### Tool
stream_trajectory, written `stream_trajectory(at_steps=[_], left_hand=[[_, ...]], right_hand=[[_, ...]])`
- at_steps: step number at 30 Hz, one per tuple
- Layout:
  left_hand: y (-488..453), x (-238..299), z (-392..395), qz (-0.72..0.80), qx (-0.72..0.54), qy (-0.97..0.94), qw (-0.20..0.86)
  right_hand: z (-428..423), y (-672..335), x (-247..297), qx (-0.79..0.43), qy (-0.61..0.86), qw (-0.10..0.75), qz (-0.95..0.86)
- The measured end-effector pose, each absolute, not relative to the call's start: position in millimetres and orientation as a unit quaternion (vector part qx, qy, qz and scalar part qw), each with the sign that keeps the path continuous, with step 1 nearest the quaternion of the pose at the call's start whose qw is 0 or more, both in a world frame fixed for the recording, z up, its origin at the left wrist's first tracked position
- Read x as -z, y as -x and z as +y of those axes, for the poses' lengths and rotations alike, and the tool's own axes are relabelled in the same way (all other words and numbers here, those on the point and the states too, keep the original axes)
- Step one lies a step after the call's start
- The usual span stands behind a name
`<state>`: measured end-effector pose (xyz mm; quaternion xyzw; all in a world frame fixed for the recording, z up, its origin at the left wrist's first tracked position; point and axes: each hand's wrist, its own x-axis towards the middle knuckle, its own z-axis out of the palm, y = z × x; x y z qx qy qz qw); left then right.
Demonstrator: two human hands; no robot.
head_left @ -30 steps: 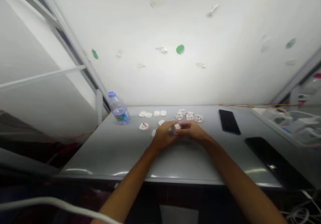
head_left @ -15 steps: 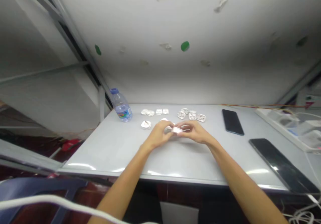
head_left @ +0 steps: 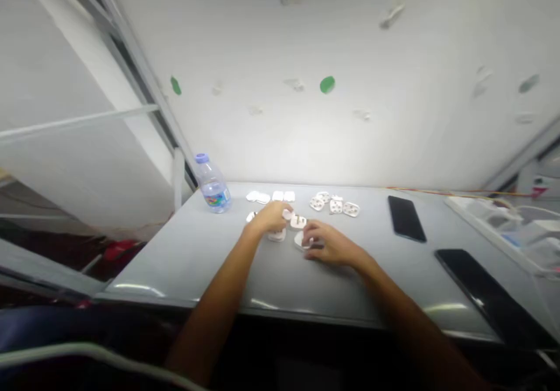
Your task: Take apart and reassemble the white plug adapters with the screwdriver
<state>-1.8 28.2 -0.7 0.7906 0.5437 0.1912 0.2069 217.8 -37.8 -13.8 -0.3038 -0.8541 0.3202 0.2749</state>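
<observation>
In the head view my left hand (head_left: 270,218) is over a group of small white plug pieces near the middle of the table. Its fingers are curled together at a small round white piece (head_left: 287,215). Another white plug piece (head_left: 276,236) lies partly under that hand. My right hand (head_left: 329,244) has its thumb and fingers bent around the edge of a white plug piece (head_left: 301,240) low over the table. Between the hands lies a white plug (head_left: 298,222) with metal pins facing up. A further white piece (head_left: 251,216) is partly hidden behind my left hand.
Several flat white pieces (head_left: 258,196) lie at the back left, and several white pieces with holes (head_left: 336,206) at the back right. A water bottle (head_left: 213,187) stands left. To the right are a phone (head_left: 406,219), a larger dark device (head_left: 487,292) and a white power strip (head_left: 490,227).
My hands were together on one white piece; now they are apart. The left has moved slightly left and up, the right slightly down. The plug with pins shows between them.
</observation>
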Motion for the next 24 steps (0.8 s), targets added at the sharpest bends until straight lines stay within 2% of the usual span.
stream_trajectory(at_steps=[3,5,8,11,17,24], left_hand=[[0.0,3.2,27.3,0.574,-0.181,-0.779,0.177],[0.9,6.1,27.0,0.587,-0.187,-0.769,0.171],[3.0,11.0,27.2,0.592,-0.207,-0.76,0.172],[3.6,13.8,26.6,0.582,-0.243,-0.752,0.19],[-2.4,16.6,22.7,0.547,-0.305,-0.743,0.237],[-14.2,14.9,18.1,0.474,-0.439,-0.683,0.341]], right_hand=[[-35.8,-220.1,10.7,-0.356,0.299,0.311,-0.829],[-28.1,-223.7,10.6,-0.354,0.37,0.353,-0.783],[-7.1,-229.4,15.8,-0.274,0.545,0.416,-0.674],[15.8,-230.8,22.7,-0.223,0.623,0.409,-0.628],[36.3,-218.4,28.5,-0.281,0.645,0.384,-0.598],[31.9,-221.4,32.3,-0.37,0.63,0.419,-0.54]])
